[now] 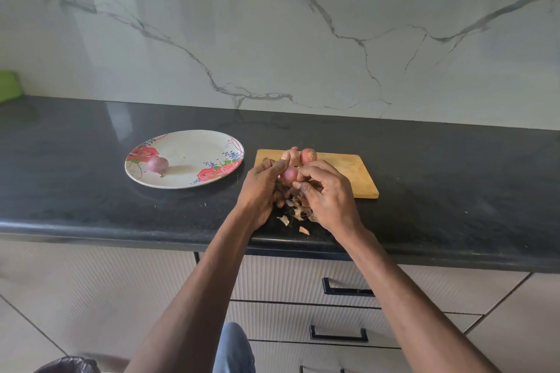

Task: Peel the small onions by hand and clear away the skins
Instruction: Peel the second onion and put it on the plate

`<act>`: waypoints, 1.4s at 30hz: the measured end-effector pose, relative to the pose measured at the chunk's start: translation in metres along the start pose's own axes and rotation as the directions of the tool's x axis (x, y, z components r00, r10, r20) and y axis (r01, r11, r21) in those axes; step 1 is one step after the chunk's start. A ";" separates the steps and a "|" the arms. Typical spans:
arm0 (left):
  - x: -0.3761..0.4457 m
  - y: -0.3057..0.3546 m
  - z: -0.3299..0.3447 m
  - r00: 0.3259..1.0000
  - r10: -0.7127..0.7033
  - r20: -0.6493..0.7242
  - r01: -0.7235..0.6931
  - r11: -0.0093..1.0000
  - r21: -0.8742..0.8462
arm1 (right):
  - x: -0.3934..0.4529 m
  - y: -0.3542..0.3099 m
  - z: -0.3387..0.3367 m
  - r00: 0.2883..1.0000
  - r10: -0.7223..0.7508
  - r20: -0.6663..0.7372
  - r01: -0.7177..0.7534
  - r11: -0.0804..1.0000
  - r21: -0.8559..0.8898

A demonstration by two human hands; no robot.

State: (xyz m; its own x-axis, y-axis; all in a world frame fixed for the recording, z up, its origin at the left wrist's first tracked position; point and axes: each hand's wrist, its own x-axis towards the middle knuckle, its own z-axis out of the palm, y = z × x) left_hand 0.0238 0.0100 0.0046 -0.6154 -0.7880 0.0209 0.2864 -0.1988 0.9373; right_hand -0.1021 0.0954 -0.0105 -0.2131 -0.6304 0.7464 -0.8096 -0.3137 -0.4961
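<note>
Onion (288, 174) upright between both hands

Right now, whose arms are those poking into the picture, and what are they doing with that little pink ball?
Those arms belong to a person, not a machine. The camera sits on the person's head and looks down, so you see what they see. The pink ball is a small onion. The left hand holds it while the right hand pinches at it with its fingers to pull the skin off. Torn skins lie on the black counter under the hands. Behind the hands is a wooden board with another onion on it. To the left, a flowered plate holds a peeled onion.
</note>
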 end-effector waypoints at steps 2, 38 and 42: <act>0.000 0.000 0.000 1.000 0.002 -0.005 -0.002 1.000 -0.018 | 0.000 -0.002 0.000 1.000 -0.017 -0.007 0.017 1.000 -0.004; 0.000 -0.001 0.003 1.000 -0.021 0.001 0.021 0.992 0.128 | -0.001 -0.006 0.001 0.999 -0.041 0.011 0.041 0.997 -0.071; -0.003 0.004 0.004 0.999 -0.048 0.018 0.045 0.990 0.137 | -0.001 -0.004 0.004 0.999 -0.041 0.034 0.045 0.990 -0.137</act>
State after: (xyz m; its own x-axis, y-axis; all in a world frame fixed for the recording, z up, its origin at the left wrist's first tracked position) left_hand 0.0240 0.0142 0.0102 -0.6417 -0.7668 -0.0173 0.1550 -0.1517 0.9762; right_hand -0.0962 0.0950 -0.0109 -0.1611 -0.6407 0.7507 -0.8855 -0.2421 -0.3966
